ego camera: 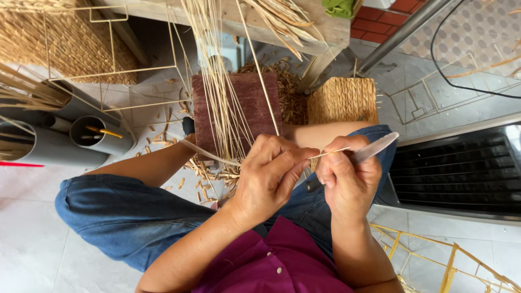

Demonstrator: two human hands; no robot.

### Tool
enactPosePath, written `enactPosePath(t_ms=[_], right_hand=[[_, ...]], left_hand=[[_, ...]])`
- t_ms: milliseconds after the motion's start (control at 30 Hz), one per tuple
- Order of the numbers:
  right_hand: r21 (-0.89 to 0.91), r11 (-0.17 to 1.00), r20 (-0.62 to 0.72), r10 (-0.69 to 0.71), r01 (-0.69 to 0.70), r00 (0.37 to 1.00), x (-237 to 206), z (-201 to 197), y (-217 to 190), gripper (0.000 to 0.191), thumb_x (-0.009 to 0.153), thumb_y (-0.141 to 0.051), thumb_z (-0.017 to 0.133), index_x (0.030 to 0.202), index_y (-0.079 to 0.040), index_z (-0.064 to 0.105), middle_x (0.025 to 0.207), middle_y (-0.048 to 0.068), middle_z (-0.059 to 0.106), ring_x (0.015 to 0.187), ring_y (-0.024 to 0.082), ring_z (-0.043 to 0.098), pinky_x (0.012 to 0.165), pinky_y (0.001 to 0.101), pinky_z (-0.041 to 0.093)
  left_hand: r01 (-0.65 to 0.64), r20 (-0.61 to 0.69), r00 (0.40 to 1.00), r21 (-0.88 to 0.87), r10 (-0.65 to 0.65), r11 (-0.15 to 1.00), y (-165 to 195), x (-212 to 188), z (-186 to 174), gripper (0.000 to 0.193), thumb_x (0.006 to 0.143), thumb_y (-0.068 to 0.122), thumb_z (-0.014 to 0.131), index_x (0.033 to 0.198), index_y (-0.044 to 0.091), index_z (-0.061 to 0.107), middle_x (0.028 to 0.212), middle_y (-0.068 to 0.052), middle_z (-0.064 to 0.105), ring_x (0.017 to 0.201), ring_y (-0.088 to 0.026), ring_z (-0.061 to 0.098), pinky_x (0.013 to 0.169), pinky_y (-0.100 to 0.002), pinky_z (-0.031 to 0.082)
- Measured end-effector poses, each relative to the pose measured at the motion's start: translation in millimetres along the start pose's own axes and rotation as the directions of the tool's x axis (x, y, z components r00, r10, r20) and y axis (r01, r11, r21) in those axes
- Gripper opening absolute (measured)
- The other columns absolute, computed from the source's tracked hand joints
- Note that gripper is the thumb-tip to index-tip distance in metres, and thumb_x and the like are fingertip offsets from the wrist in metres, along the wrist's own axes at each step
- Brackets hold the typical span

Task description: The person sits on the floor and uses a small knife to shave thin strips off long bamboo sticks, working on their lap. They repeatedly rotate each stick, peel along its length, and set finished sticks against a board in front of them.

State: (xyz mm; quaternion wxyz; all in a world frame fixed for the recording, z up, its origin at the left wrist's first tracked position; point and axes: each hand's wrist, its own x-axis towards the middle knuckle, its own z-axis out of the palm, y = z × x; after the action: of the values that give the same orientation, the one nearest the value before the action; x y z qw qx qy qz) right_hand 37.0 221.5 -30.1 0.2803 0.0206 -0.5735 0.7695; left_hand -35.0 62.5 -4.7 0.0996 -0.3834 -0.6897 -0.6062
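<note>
Two hands pinching one thin straw strand above the lap.

Closing around the strand from both sides: left hand gripping one end between thumb and fingers, right hand nipping the other end while also holding a pale flat blade-like tool. Lying nearly level between the two hands, long axis running left to right, tipping slightly upward toward the right hand; touching both, so neither hand nearer. Tool pointing up and away to the right of the strand. Hanging just beyond the strand, a bundle of loose straws draping down over a dark red block. Sitting right of the block, a small woven basket; left of it, grey tubes; scattered below it on the floor, straw clippings.
</note>
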Motion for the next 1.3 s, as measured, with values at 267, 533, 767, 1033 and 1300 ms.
enactPosePath(t_ms=[267,533,767,1033,1300], right_hand=[[-0.070,0.996,0.121,0.072,-0.064,0.990,-0.5,6.0,-21.6,0.047,0.116,-0.034,0.050,0.143,0.003,0.049,0.077,0.009,0.056,0.061,0.010,0.044,0.056,0.0227,0.034],[0.127,0.956,0.243,0.228,-0.264,0.943,-9.2,22.6,-37.8,0.055,0.113,-0.027,0.050,0.159,-0.009,0.027,0.081,0.013,0.055,0.058,0.013,0.046,0.052,0.0258,0.041],[0.218,0.911,0.303,0.279,-0.351,0.911,-12.0,24.9,-38.7,0.048,0.114,-0.021,0.048,0.156,-0.006,0.030,0.082,0.016,0.057,0.055,0.013,0.047,0.052,0.0250,0.043],[0.201,0.906,0.307,0.302,-0.372,0.902,-12.5,25.0,-36.5,0.045,0.114,-0.021,0.049,0.152,-0.007,0.031,0.081,0.017,0.058,0.054,0.013,0.047,0.051,0.0245,0.042],[0.222,0.895,0.321,0.307,-0.386,0.896,-12.6,23.5,-36.6,0.044,0.114,-0.020,0.050,0.152,-0.006,0.033,0.081,0.018,0.058,0.053,0.013,0.046,0.050,0.0243,0.042]], left_hand=[[-0.039,-0.011,0.999,-0.017,0.039,0.999,6.7,7.5,-0.5,0.028,0.094,0.002,0.076,0.120,0.007,0.069,0.098,-0.007,0.069,0.088,-0.024,0.070,0.080,-0.035,0.057],[-0.018,0.077,0.997,-0.127,0.028,0.992,-2.3,5.6,-12.8,0.032,0.097,0.000,0.074,0.127,0.007,0.065,0.093,-0.007,0.066,0.081,-0.023,0.065,0.075,-0.034,0.054],[-0.025,0.088,0.995,-0.212,0.045,0.977,-9.7,0.5,-16.2,0.030,0.100,0.001,0.071,0.128,0.006,0.062,0.111,-0.008,0.071,0.090,-0.023,0.068,0.081,-0.033,0.057],[-0.010,0.099,0.995,-0.238,0.034,0.971,-11.8,-1.8,-17.2,0.028,0.100,0.000,0.071,0.126,0.006,0.062,0.111,-0.009,0.071,0.092,-0.023,0.070,0.082,-0.033,0.058],[-0.021,0.098,0.994,-0.226,0.044,0.974,-11.0,-1.4,-18.8,0.029,0.100,0.000,0.072,0.127,0.006,0.062,0.110,-0.009,0.071,0.092,-0.024,0.071,0.081,-0.033,0.058]])
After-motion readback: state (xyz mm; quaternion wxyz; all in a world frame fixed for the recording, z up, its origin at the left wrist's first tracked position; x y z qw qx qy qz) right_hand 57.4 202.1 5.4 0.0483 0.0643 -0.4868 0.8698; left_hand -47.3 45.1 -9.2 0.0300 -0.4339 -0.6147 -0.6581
